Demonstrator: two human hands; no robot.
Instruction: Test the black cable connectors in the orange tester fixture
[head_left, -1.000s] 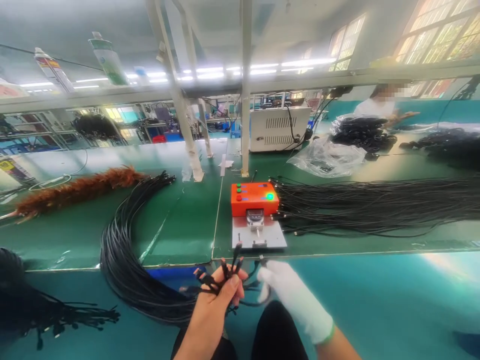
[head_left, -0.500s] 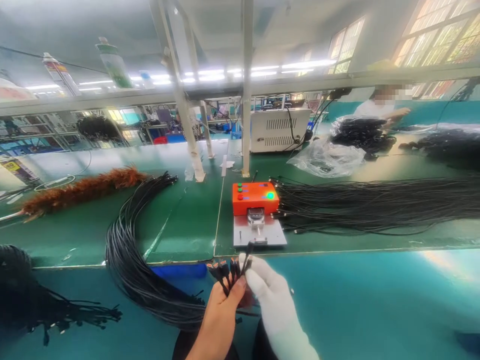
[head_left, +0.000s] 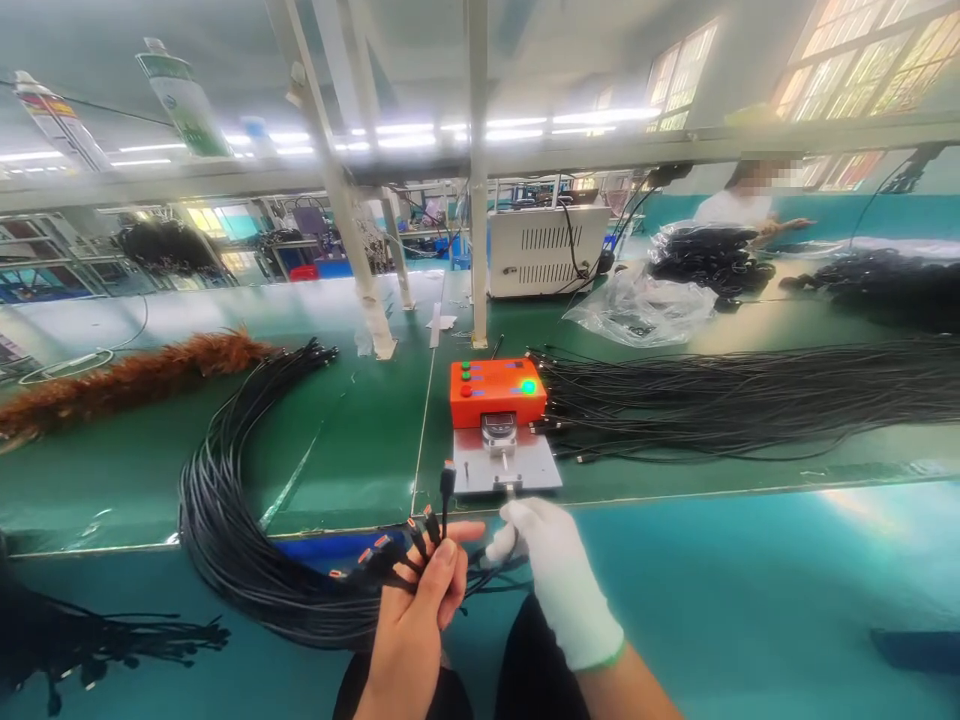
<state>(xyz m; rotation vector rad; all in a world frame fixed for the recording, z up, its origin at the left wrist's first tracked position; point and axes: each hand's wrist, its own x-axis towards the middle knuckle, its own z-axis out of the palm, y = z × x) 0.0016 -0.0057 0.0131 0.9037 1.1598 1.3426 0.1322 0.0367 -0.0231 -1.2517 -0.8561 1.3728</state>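
Several black cables with orange-tipped plugs (head_left: 448, 482) fan out from my bare left hand (head_left: 424, 600), whose thumb presses them against the fingers. My white-gloved right hand (head_left: 551, 570) pinches a cable end at the front edge of a metal plate (head_left: 472, 472). The plate carries a small clamp-like fixture (head_left: 504, 440) and joins an orange box (head_left: 496, 395) with green and red buttons and a lit green light. A thick bundle of black cables (head_left: 225, 520) curves from the green table down to my left hand.
Many black cables (head_left: 712, 400) lie right of the orange box. A brown fluffy duster (head_left: 150, 375) is at the left. Behind stand metal posts (head_left: 478, 200), a white vented box (head_left: 547, 250) and a clear plastic bag (head_left: 645, 305). A person (head_left: 739, 205) sits at the far right.
My right hand has moved away from the plugs in my left hand to the metal plate's front edge. My left hand has shifted left, its plugs spread wider. The view has shifted slightly.
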